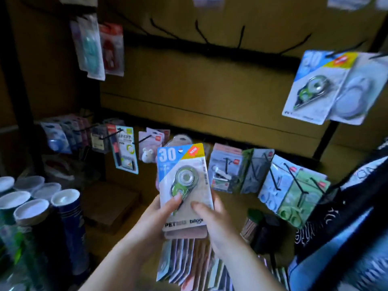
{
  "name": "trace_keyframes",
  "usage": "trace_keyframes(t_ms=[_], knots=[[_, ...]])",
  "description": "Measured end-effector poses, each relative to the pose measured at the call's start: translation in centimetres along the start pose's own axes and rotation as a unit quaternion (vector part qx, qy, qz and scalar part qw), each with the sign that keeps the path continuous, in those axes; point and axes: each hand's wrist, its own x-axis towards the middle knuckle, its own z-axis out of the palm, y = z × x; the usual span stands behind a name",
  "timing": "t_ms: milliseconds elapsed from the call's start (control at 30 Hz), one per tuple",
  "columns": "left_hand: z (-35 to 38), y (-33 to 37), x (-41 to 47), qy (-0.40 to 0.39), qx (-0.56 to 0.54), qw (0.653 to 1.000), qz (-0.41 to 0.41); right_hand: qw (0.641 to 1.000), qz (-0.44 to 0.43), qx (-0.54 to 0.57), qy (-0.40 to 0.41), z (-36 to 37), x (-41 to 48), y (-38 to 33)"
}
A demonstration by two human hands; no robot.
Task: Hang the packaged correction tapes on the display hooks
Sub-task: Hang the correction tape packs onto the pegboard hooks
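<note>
Fingers (176, 198): left hand (151, 219) curled round the lower left edge of one pack (184, 177), thumb pressed on its blister. Right hand (219, 225) grips the opposite edge, thumb flat on the card.
Pack: held upright in front of the rack, printed top uppermost, on no hook.
Far left: stacked cups (31, 206).
Below the hands: stack (189, 265) of further packs, fanned out, unhung.
Upper middle: bare hooks (199, 31) on a dark bar (210, 51).
Upper right: matching pack (312, 87), already hung.
Step, as I judge it: one pack held up clear of the supply, ready for hanging. The next move likely calls for raising it and threading its top hole over a hook tip. The hole itself is too blurred to make out.
</note>
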Motion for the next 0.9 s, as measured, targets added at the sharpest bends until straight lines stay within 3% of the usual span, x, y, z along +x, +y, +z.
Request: trace_keyframes(t_ms=[200,300,433,633,900], knots=[[5.9,4.1,-0.2,0.048,0.062,0.993,0.084,0.990,-0.124,-0.055,0.023,-2.1,-1.9,-6.3],[8.1,5.5,0.1,0.049,0.048,0.993,0.097,0.977,-0.169,-0.105,0.074,-3.3,-2.6,-8.8],[10.1,6.7,1.1,0.027,0.027,0.996,0.083,0.969,-0.203,-0.082,0.116,-4.6,-2.4,-11.5],[12.6,7.9,3.3,0.040,0.024,0.995,0.085,0.961,-0.214,-0.064,0.161,-6.6,-0.5,-14.0],[13.7,9.2,5.9,0.054,0.114,0.991,0.054,0.962,-0.186,-0.071,0.189,-8.5,2.9,-13.4]])
